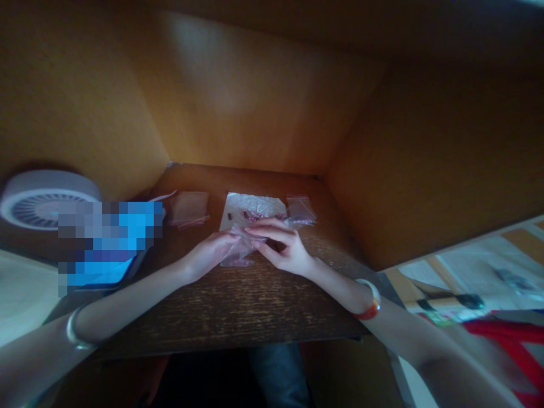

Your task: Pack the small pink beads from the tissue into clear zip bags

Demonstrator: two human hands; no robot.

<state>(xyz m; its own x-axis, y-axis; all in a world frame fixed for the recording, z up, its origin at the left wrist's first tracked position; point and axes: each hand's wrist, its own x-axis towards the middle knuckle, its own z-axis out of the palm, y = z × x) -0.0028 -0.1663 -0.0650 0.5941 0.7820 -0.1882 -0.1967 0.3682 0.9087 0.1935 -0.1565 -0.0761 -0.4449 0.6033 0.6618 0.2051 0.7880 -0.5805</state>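
Between my two hands is a small clear zip bag point(236, 255) with a few pinkish pieces at its bottom. My left hand point(212, 249) pinches the bag's upper left edge. Fingers of my right hand point(284, 243) close on the top edge from the other side. Just behind the hands lies a white sheet point(255, 202) with several small dark red and pink pieces point(255, 216) on it. A stack of clear bags point(190, 207) rests left of the sheet. To its right lies another clear bag point(301, 208) with pinkish contents near its lower edge.
The worn wooden desk point(238, 311) has wooden panels on three sides. A round white fan point(51, 198) is at the left, beside a blue-screened device point(106, 272), partly blurred out. Outside the right panel are a pale surface and red fabric point(510, 340).
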